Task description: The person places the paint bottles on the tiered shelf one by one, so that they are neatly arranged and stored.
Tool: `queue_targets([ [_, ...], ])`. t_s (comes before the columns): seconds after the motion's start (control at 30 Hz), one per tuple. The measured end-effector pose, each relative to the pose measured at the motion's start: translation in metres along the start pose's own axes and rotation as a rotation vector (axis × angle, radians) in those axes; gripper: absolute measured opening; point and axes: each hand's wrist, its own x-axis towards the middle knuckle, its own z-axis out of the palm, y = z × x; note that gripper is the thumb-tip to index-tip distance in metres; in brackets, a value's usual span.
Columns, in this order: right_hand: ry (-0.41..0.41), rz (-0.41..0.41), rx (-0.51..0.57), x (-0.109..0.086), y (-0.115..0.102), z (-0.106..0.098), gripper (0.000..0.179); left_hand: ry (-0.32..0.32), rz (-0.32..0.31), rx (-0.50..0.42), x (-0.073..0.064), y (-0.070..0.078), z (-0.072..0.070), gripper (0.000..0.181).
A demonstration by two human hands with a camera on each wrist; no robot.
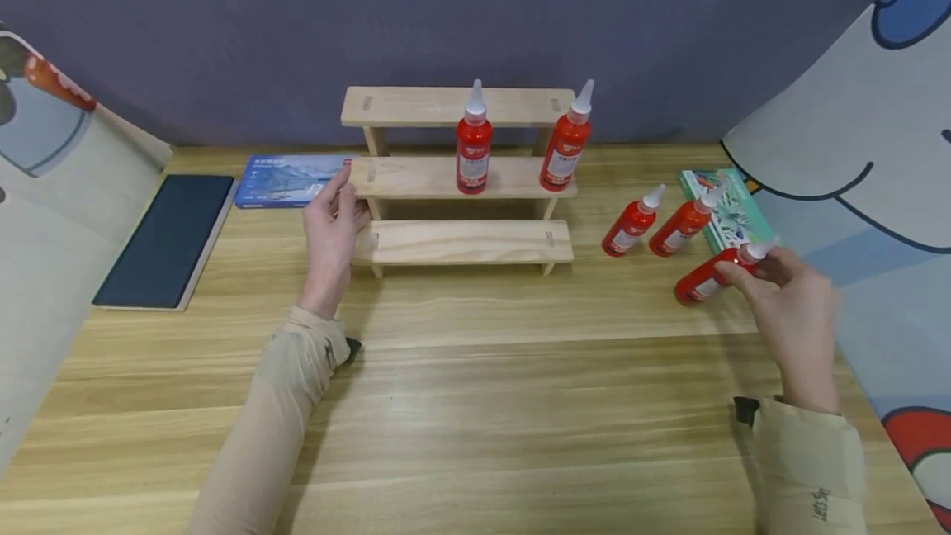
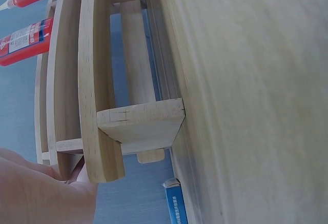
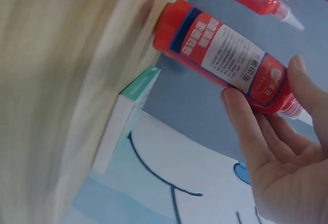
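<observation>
A three-tier wooden shelf rack [image 1: 468, 239] stands at the back of the table. My left hand [image 1: 331, 225] grips the left end of its middle tier; some fingers are hidden behind the wood in the left wrist view. Two red glue-type squeeze bottles [image 1: 473, 157] with white pointed nozzles stand on the middle tier, one at the centre and one at the right end. My right hand [image 1: 798, 312] pinches a matching red squeeze bottle [image 3: 225, 55] near its shoulder, with thumb and fingers on opposite sides. This bottle leans; whether its base touches the table I cannot tell.
Two more red bottles [image 1: 629, 228] stand on the table right of the rack. A green box [image 1: 735, 209] lies behind the held bottle. Left of the rack lie a blue box [image 1: 286, 180] and a dark-covered book [image 1: 167, 242]. A dark partition [image 1: 260, 40] rises behind.
</observation>
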Motion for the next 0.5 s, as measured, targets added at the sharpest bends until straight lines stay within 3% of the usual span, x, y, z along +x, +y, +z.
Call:
queue_targets([
  [0.17,0.063,-0.029,0.032,-0.003,-0.012,-0.002,0.048,-0.006,0.01,0.001,0.0,0.0,0.0,0.047],
  [0.5,0.113,-0.11,0.061,-0.007,-0.042,-0.001,0.05,-0.002,0.016,-0.007,0.001,-0.002,0.0,0.048],
])
